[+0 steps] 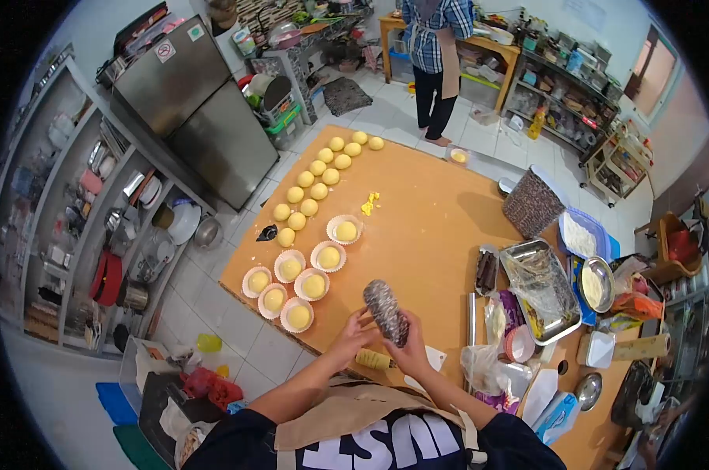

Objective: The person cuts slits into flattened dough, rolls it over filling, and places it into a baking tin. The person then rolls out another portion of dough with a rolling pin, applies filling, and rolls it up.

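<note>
One brown speckled roll [386, 312]: above the counter [440, 227], by its near edge. My right hand [408, 345]: clamped on the roll's lower end. My left hand [353, 335]: fingers at its left side; whether gripping, I cannot tell. Dough balls [318, 191]: in rows along the left edge. Seven filled paper cups [359, 229]: towards the near-left corner. Metal tray [564, 325]: towards the right edge.

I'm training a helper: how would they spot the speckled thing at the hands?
Find the tan table, then the left hand and right hand at its near edge. The speckled thing between them is long, dark and rounded, unlike the smooth yellow balls.
</note>
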Demonstrator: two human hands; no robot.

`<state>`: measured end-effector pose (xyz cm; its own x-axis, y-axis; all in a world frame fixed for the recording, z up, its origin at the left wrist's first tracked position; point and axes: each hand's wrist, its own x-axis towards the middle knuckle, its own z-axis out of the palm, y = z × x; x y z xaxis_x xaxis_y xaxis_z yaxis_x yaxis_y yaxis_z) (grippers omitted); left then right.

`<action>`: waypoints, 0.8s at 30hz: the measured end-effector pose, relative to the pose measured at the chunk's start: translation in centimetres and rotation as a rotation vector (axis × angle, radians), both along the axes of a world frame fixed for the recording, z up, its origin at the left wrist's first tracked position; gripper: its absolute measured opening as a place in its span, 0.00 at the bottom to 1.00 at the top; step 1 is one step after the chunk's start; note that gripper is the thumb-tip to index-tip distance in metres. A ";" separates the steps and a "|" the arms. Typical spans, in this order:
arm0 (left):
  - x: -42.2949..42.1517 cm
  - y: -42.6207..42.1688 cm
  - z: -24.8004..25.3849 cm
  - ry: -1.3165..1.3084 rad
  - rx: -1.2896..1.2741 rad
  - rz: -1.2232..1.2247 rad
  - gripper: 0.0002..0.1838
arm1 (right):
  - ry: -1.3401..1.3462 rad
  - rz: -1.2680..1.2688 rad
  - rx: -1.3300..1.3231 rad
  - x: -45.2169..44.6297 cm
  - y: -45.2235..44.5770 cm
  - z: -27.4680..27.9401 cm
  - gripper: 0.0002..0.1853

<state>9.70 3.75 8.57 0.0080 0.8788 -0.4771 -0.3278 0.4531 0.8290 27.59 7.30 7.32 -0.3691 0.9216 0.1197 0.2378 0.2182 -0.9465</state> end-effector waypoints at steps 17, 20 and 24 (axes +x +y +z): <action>1.0 0.3 6.1 0.014 0.227 -0.178 0.34 | 0.234 -0.007 -0.353 0.5 -1.8 6.2 0.42; 0.8 0.1 6.3 0.018 0.238 -0.177 0.32 | 0.275 -0.009 -0.460 0.3 -1.9 8.6 0.40; 0.6 -0.2 5.4 -0.055 0.252 -0.143 0.30 | 0.342 0.027 -0.413 0.5 -1.8 6.0 0.37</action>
<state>10.28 3.59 14.00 0.1604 0.9576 -0.2394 -0.3224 0.2801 0.9042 28.09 5.53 13.29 -0.3972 0.9080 -0.1333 -0.1002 -0.1874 -0.9772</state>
